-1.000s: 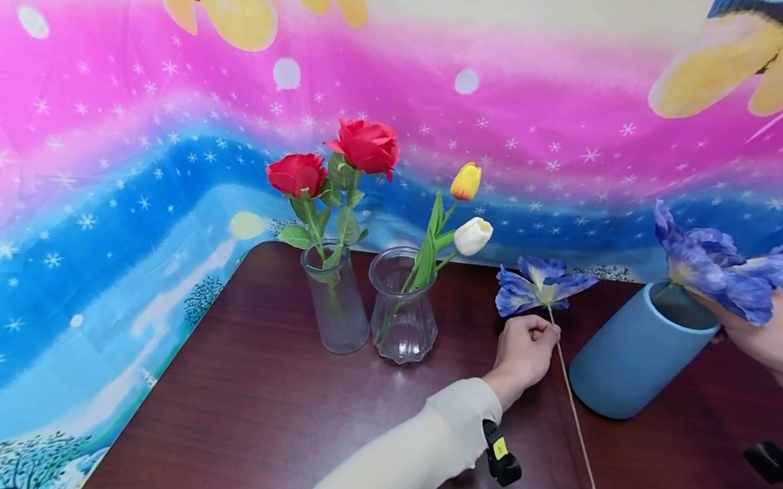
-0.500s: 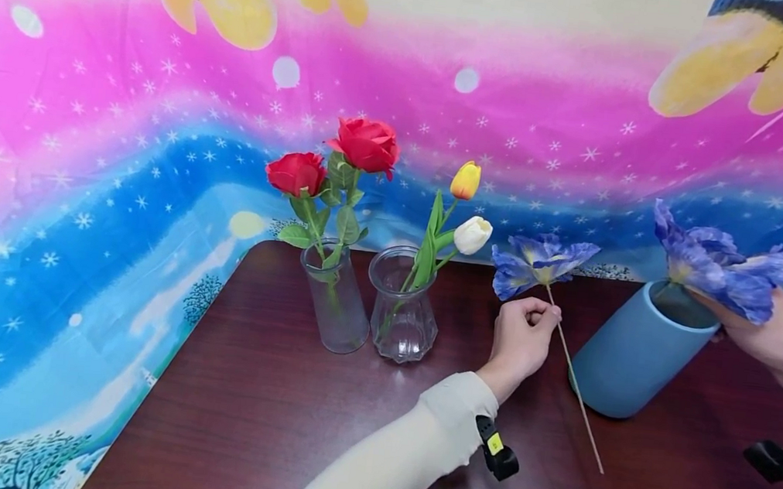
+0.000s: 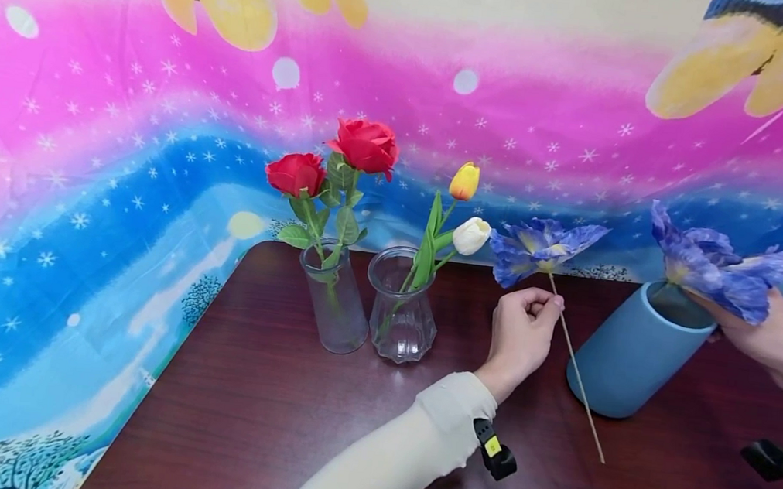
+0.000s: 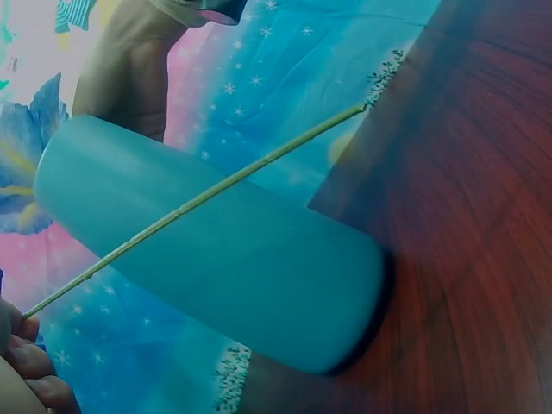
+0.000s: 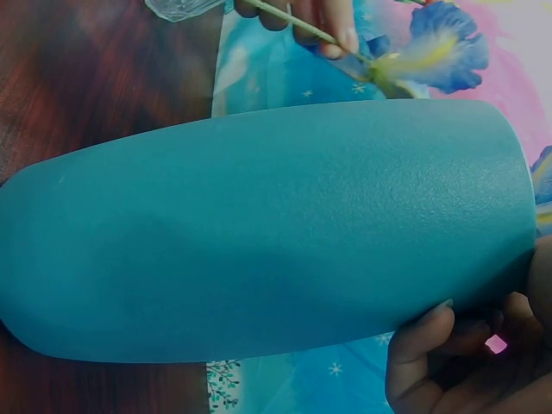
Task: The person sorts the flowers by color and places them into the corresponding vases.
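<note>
In the head view my left hand [image 3: 521, 337] pinches the thin stem of a blue-purple artificial flower [image 3: 541, 246] just below its bloom. The stem [image 4: 216, 188] slants down past the blue vase [image 3: 636, 355], crossing in front of it in the left wrist view. My right hand [image 3: 768, 332] grips that vase near its rim, fingertips [image 5: 435, 323] against the outer wall. A second blue-purple flower [image 3: 718, 261] stands in the vase, its bloom covering part of the right hand.
Left of the hands, a glass vase [image 3: 336, 317] holds two red roses [image 3: 365, 147]. Beside it, a ribbed glass vase [image 3: 403, 339] holds a yellow tulip [image 3: 464, 181] and a white tulip [image 3: 471, 236]. A patterned cloth [image 3: 162, 147] hangs behind the brown table [image 3: 243, 418].
My left hand has raised the flower a little; its bloom and stem end sit higher than before. The right hand and the blue vase have stayed nearly still.
</note>
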Demonstrator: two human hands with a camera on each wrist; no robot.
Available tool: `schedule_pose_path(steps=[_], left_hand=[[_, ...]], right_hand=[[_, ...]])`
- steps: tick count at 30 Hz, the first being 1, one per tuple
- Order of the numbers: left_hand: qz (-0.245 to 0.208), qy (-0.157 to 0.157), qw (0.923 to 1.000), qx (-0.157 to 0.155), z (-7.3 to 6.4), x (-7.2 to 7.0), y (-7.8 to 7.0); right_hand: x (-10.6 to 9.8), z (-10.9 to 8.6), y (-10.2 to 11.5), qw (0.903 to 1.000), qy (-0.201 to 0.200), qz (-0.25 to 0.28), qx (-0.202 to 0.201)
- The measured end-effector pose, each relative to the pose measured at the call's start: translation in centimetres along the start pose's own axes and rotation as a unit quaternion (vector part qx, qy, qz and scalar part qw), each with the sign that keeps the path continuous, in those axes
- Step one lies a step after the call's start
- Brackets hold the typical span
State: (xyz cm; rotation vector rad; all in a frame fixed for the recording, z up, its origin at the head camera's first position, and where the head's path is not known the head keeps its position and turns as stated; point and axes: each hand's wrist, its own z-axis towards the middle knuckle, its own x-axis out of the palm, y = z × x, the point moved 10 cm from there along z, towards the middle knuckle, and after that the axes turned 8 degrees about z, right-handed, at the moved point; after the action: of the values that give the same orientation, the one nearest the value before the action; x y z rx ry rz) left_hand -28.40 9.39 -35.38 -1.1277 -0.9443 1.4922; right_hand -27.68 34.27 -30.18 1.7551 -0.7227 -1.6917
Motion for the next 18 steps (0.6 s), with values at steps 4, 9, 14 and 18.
schedule_pose_path(steps=[4, 9, 14, 18], left_hand=[[0.006, -0.001, 0.9997, 0.024, 0.1, -0.3, -1.0], [0.011, -0.005, 0.9987, 0.050, 0.2, -0.8, -2.2], [0.006, -0.009, 0.9976, 0.068, 0.3, -1.3, -3.3], [0.010, -0.013, 0.9965, 0.082, 0.4, -1.6, -4.1]], right_hand=[[0.1, 0.0, 0.0, 0.9999, 0.004, 0.009, 0.006], [0.2, 0.1, 0.1, 0.9998, 0.000, 0.020, -0.002], [0.2, 0.0, 0.3, 0.9994, -0.006, 0.031, -0.013], [0.1, 0.0, 0.1, 0.9998, -0.012, 0.017, -0.005]])
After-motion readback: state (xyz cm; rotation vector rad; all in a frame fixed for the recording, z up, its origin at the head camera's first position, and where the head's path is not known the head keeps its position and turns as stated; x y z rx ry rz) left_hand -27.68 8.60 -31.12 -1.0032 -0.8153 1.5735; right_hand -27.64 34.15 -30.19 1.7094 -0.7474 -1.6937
